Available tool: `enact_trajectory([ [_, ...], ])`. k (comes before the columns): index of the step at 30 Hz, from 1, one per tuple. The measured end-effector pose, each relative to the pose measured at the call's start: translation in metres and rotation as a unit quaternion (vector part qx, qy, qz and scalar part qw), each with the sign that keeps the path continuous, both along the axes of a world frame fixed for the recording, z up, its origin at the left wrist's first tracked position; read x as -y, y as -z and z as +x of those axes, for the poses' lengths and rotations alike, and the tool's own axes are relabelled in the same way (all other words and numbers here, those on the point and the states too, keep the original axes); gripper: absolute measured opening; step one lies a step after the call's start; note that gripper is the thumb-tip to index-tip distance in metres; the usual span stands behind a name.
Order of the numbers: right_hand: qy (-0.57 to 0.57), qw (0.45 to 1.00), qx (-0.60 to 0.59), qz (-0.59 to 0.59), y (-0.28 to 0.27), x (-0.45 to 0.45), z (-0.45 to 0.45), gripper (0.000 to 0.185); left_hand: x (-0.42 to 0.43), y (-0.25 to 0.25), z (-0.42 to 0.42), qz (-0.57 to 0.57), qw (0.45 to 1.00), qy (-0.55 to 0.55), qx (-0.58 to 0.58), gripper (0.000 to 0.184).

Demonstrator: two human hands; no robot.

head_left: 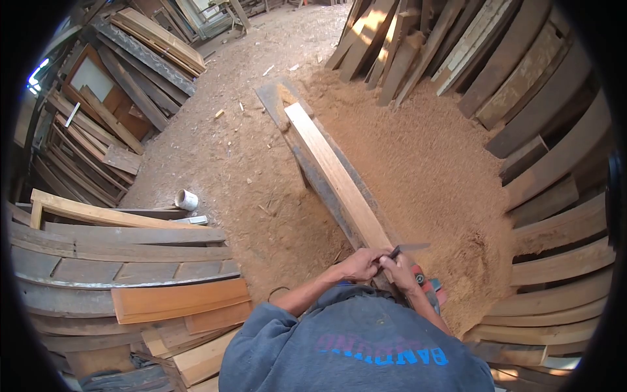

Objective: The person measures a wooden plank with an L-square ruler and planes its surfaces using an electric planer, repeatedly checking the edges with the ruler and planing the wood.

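Note:
A knife (413, 247) with a dark handle and a thin grey blade sticks out to the right between my two hands, over the near end of a long, light wooden beam (336, 173). My right hand (400, 273) is closed at the handle. Beside it my left hand (361, 264) is closed with its fingertips close to the same handle; what they pinch is hidden. The beam lies lengthwise on a narrow, dusty bench (304, 157). A red and black power tool (420, 276) shows in part beside my right forearm.
Planks (548, 228) lean and lie in rows along the right side. More boards (157, 300) are stacked at the near left, with a white bucket (187, 200) beyond them. Sawdust and shavings (431, 157) cover the ground. Panels and frames (104, 91) stand at the far left.

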State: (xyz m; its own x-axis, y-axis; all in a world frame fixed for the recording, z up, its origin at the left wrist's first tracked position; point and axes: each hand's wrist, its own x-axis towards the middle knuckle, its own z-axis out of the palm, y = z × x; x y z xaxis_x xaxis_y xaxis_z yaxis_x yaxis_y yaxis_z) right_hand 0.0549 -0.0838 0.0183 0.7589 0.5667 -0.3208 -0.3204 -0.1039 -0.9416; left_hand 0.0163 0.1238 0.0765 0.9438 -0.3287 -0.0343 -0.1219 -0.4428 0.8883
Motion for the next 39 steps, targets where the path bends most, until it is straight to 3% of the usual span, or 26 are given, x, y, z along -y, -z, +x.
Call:
enact_trajectory([
  [1, 0.078, 0.996, -0.042, 0.030, 0.000, -0.002, -0.001, 0.041, -0.005, -0.004, 0.009, 0.017, 0.997, 0.069, -0.017, 0.046],
  [4, 0.220, 0.962, -0.140, 0.076, -0.001, 0.006, 0.003, 0.022, -0.021, 0.033, 0.038, 0.308, 0.945, 0.079, 0.077, 0.065],
  [5, 0.286, 0.947, -0.117, 0.093, -0.024, 0.002, 0.003, 0.017, -0.029, 0.052, 0.046, 0.393, 0.907, 0.088, 0.124, 0.073],
  [7, 0.291, 0.952, -0.076, 0.061, -0.060, 0.011, 0.011, 0.019, -0.042, 0.092, 0.073, 0.434, 0.863, 0.087, 0.243, 0.079],
  [9, 0.302, 0.952, -0.023, 0.034, -0.065, 0.026, 0.021, 0.017, -0.046, 0.087, 0.101, 0.475, 0.806, 0.116, 0.335, 0.084],
  [12, 0.328, 0.944, 0.004, 0.044, -0.088, 0.054, 0.038, 0.016, -0.036, 0.060, 0.136, 0.470, 0.828, 0.281, 0.116, 0.076],
  [15, 0.442, 0.888, 0.051, 0.121, -0.144, 0.073, 0.049, 0.017, -0.035, 0.036, 0.148, 0.461, 0.840, 0.268, 0.102, 0.063],
  [17, 0.468, 0.863, 0.080, 0.171, -0.153, 0.102, 0.060, 0.019, -0.038, -0.036, 0.153, 0.411, 0.875, 0.228, 0.112, 0.061],
  [20, 0.506, 0.844, 0.122, 0.131, -0.165, 0.096, 0.079, 0.026, -0.050, -0.172, 0.154, 0.367, 0.912, 0.131, 0.130, 0.067],
  [22, 0.428, 0.895, 0.113, 0.063, -0.157, 0.079, 0.087, 0.033, -0.071, -0.236, 0.151, 0.279, 0.933, -0.005, 0.225, 0.064],
  [23, 0.405, 0.907, 0.109, 0.030, -0.147, 0.069, 0.093, 0.036, -0.081, -0.275, 0.143, 0.162, 0.955, -0.070, 0.237, 0.065],
  [25, 0.308, 0.946, 0.095, -0.042, -0.124, 0.046, 0.097, 0.038, -0.123, -0.308, 0.149, -0.077, 0.946, -0.147, 0.280, 0.066],
  [28, 0.187, 0.956, 0.181, -0.136, -0.055, 0.026, 0.097, 0.043, -0.159, -0.347, 0.132, -0.369, 0.849, -0.241, 0.292, 0.074],
  [30, 0.148, 0.962, 0.197, -0.118, -0.037, 0.032, 0.093, 0.044, -0.193, -0.349, 0.135, -0.475, 0.786, -0.248, 0.309, 0.075],
  [32, 0.145, 0.978, 0.149, -0.026, -0.058, 0.049, 0.083, 0.044, -0.220, -0.339, 0.137, -0.531, 0.739, -0.266, 0.318, 0.075],
  [35, 0.140, 0.981, -0.089, 0.100, -0.098, 0.100, 0.068, 0.042, -0.240, -0.303, 0.137, -0.537, 0.712, -0.338, 0.301, 0.072],
  [37, 0.082, 0.996, -0.019, -0.015, -0.138, 0.097, 0.052, 0.041, -0.243, -0.276, 0.140, -0.521, 0.704, -0.400, 0.270, 0.070],
  [39, 0.043, 0.992, 0.050, -0.109, -0.144, 0.098, 0.040, 0.037, -0.235, -0.239, 0.140, -0.494, 0.711, -0.443, 0.234, 0.070],
])
